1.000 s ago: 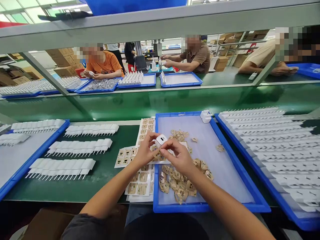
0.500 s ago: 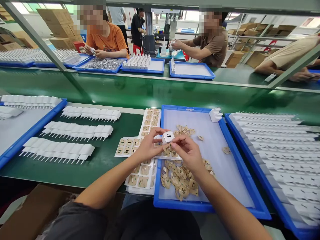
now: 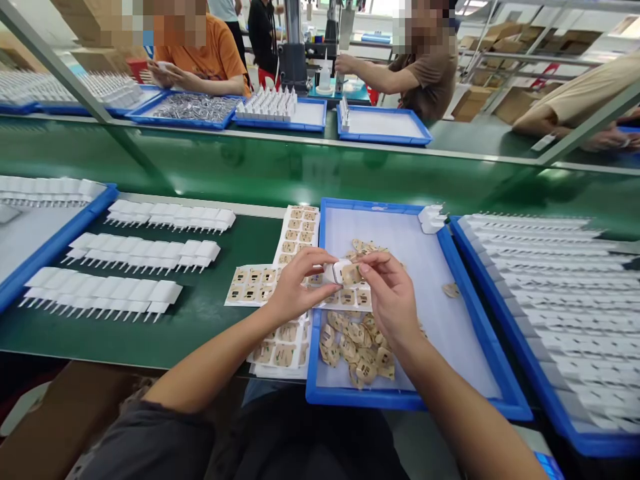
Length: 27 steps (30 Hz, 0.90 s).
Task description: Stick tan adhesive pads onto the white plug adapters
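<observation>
Left hand [image 3: 294,288], right hand [image 3: 394,300] near each other, fingers [image 3: 384,262] pinching; forearms [image 3: 213,357] angled inward.

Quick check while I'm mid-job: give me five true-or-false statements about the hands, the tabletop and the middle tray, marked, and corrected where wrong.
1. The left hand holds a white plug adapter. True.
2. Three rows of adapters lie on the green tabletop, left of the middle blue tray. True.
3. An adapter sits at the middle blue tray's near left corner. False: the lone adapter is at its far right corner.
4. The right hand pinches a tan sticker. True.
5. All loose stickers lie on the green tabletop. False: a heap of loose stickers lies in the middle blue tray.
</observation>
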### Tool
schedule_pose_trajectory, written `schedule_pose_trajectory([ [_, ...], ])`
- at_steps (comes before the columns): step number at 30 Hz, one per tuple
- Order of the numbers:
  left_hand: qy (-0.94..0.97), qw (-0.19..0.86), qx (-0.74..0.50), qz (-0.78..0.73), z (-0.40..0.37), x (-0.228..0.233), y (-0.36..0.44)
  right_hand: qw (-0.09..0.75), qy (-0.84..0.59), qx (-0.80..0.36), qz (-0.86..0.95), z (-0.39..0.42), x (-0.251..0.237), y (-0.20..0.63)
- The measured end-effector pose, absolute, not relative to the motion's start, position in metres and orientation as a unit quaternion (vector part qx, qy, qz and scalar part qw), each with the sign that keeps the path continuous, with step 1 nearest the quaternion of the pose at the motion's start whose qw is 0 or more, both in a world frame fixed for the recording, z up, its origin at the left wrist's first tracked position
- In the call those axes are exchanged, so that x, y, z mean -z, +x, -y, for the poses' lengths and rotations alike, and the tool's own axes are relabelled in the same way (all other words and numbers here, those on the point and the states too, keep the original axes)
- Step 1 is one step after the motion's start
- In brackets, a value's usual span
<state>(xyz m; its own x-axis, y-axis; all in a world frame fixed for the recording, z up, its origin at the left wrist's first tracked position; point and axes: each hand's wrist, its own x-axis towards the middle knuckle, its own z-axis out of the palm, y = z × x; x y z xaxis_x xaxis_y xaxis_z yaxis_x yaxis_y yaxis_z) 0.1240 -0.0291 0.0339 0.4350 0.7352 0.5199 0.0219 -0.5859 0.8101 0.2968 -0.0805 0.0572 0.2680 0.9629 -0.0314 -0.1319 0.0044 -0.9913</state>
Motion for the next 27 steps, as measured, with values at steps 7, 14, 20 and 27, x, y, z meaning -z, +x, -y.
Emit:
schedule_pose_trajectory([
  [7,0.770,0.368,-0.451,-0.261,0.0324,-0.0358,0.1247,0.585,-0.540,-0.451,0.403,0.0821,-0.0594,0.2947],
  [14,0.773,0.369,-0.450,-0.254,0.0319,-0.0352,0.1238,0.582,-0.541,-0.451,0.406,0.0819,-0.0593,0.2940],
  [20,0.781,0.356,-0.447,-0.250,0.0318,-0.0368,0.1232,0.578,-0.553,-0.432,0.417,0.0824,-0.0612,0.2930],
  [27,0.793,0.322,-0.452,-0.251,0.0317,-0.0369,0.1230,0.562,-0.581,-0.400,0.432,0.0865,-0.0655,0.2909],
])
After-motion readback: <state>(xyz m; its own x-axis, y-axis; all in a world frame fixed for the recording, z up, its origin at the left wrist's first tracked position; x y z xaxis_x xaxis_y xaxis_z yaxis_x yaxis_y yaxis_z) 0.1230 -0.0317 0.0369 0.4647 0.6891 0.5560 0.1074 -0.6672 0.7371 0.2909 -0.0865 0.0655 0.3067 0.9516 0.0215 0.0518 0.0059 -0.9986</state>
